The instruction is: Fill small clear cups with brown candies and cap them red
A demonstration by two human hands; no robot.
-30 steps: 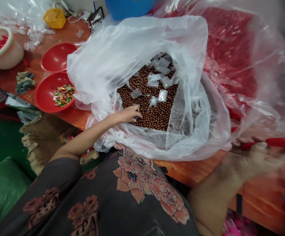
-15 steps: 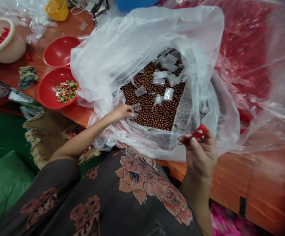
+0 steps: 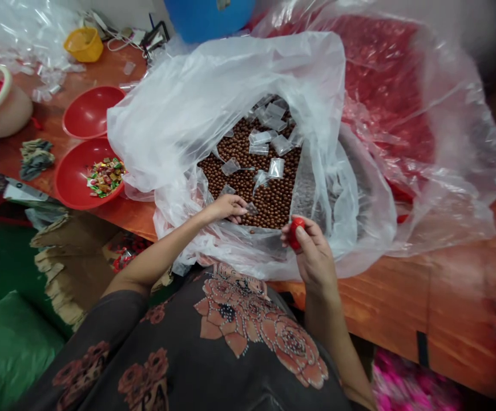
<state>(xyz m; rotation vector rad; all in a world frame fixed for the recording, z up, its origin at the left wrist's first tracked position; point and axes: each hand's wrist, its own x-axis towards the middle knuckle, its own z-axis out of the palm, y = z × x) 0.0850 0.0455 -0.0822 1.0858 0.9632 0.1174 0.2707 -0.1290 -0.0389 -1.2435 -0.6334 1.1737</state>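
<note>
My left hand (image 3: 227, 208) is closed in a pinch at the near left edge of the brown balls, on a small clear plastic sleeve (image 3: 251, 209). My right hand (image 3: 316, 257) grips a small red plastic piece (image 3: 295, 233) between thumb and fingers, above the near edge of the bag. Its exact kind I cannot make out. The brown balls (image 3: 271, 208) fill the opening of a large translucent plastic bag (image 3: 230, 68). More clear sleeves (image 3: 275, 168) lie scattered on top of them.
Left of the bag are a red bowl of wrapped candies (image 3: 72, 177), another red bowl (image 3: 91, 111), a crumpled cloth (image 3: 36, 158) and a white bucket (image 3: 10, 111) with red pieces. A yellow container (image 3: 83, 45) stands behind. Another clear bag with red contents (image 3: 388, 85) lies right.
My right hand came in from the far right with the red piece, towards my left hand. My left hand drew back to the bag's edge, then moved slightly right with a clear sleeve.
</note>
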